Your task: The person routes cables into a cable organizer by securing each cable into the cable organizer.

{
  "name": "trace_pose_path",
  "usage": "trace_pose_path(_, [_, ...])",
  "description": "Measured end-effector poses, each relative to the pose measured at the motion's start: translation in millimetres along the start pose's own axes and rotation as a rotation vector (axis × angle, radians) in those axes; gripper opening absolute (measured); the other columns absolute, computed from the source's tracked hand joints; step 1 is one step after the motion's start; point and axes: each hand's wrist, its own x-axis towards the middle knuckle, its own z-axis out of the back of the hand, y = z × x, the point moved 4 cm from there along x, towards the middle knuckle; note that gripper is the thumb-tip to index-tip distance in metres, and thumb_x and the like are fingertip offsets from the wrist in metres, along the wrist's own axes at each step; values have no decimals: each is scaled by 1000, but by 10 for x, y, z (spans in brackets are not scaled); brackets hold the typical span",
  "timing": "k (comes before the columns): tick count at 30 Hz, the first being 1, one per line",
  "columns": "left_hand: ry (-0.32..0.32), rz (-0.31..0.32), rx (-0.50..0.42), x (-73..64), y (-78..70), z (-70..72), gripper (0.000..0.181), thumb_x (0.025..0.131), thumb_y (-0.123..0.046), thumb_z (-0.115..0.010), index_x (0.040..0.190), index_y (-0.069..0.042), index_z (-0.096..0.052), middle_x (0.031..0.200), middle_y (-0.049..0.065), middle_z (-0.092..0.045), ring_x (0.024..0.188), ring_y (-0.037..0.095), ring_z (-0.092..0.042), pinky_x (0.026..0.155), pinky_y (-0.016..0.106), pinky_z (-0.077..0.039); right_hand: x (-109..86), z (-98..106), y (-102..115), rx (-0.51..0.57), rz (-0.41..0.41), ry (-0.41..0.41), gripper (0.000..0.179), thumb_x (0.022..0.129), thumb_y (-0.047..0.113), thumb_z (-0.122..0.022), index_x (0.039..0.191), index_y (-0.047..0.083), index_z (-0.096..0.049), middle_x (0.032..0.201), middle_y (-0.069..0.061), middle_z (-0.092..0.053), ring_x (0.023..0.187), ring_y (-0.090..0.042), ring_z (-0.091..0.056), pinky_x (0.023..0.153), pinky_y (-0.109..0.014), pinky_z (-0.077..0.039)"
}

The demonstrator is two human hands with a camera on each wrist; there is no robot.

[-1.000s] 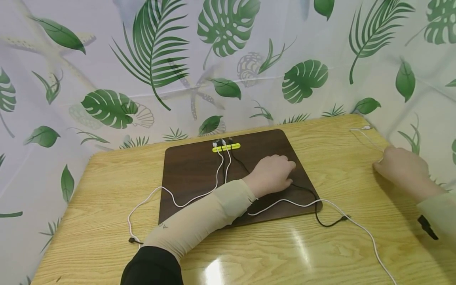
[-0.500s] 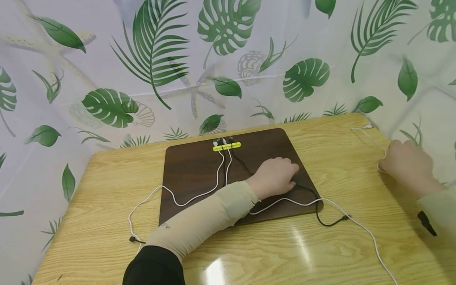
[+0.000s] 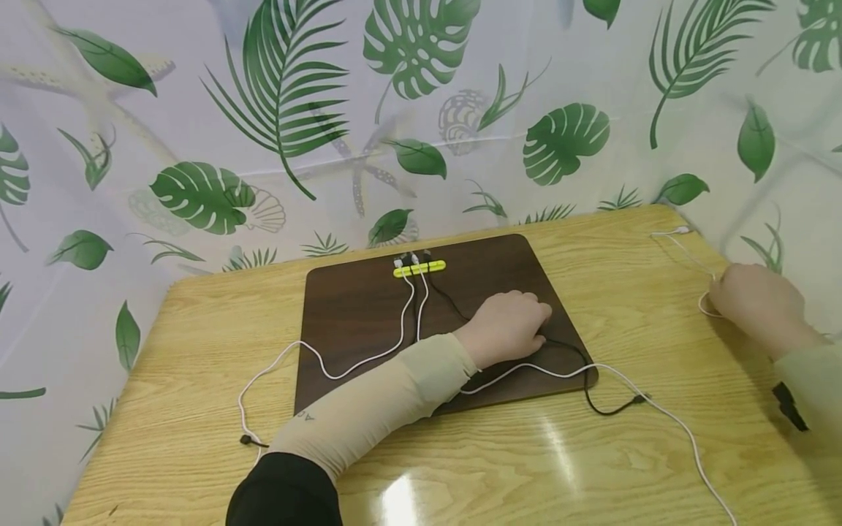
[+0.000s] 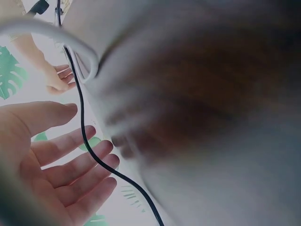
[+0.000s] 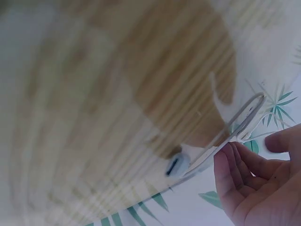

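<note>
My left hand point(image 3: 505, 329) rests over the dark brown board point(image 3: 349, 314), above a black charging cable point(image 3: 608, 413). In the left wrist view its fingers are loosely bent, thumb apart, and the black cable point(image 4: 83, 113) runs past the fingertips. At the table's right edge my right hand point(image 3: 759, 303) is beside a thin white cable point(image 3: 701, 302). The right wrist view shows its fingertips touching or very near that white cable point(image 5: 244, 123), with the thumb held away. A white plug point(image 5: 178, 165) lies at the cable's end.
A yellow-green cable holder point(image 3: 419, 269) on the board's far edge carries several black and white cables. One white cable point(image 3: 263, 372) loops out left; another white cable point(image 3: 680, 431) crosses the wooden table point(image 3: 513, 467) toward the front right. Leaf-patterned cloth point(image 3: 487, 44) hangs behind.
My right hand has shifted slightly right and up, and a white cable loop now shows to its left. The left hand has hardly moved.
</note>
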Motion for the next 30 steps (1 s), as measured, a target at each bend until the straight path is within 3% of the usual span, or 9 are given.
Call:
trace_pose_path(5, [-5,-5,1,2,2,7,18,103,-35,-70,114,-21,-74,104,-4,-71,90,13,-66,74,28,-54,29,-8,66,-3,6,-32,56,106,39,-38,61,9,-50,71,-23,-60,63,-35,-58,50,-50,-49])
trace_pose_path(9, [-3,-8,4,-5,5,7,17,103,-35,-70,113,-21,-74,103,-5,-70,88,12,-64,71,28,-52,1,-7,111,19,11,-54,39,97,25,-48,61,9,-49,69,-21,-58,62,-33,-54,48,-47,-48])
trace_pose_path(16, [2,-3,7,-13,25,13,19,103,-36,-70,115,-22,-74,105,-4,-71,91,13,-67,75,28,-55,-14,21,138,67,-16,-84,21,84,9,-48,63,7,-49,70,-20,-56,63,-33,-52,47,-47,-48])
trace_pose_path(24, [-12,17,5,-48,55,36,22,103,-35,-70,119,-21,-74,108,-3,-73,95,14,-70,78,30,-59,8,25,127,48,-70,-59,23,84,16,-52,63,8,-52,73,-23,-59,65,-34,-55,53,-51,-49])
trace_pose_path(30, [-62,84,3,-75,129,83,22,104,-34,-69,121,-21,-73,109,-4,-75,90,13,-73,74,29,-61,12,19,125,82,-60,-77,33,90,21,-48,58,15,-47,63,-12,-55,60,-29,-54,49,-44,-45])
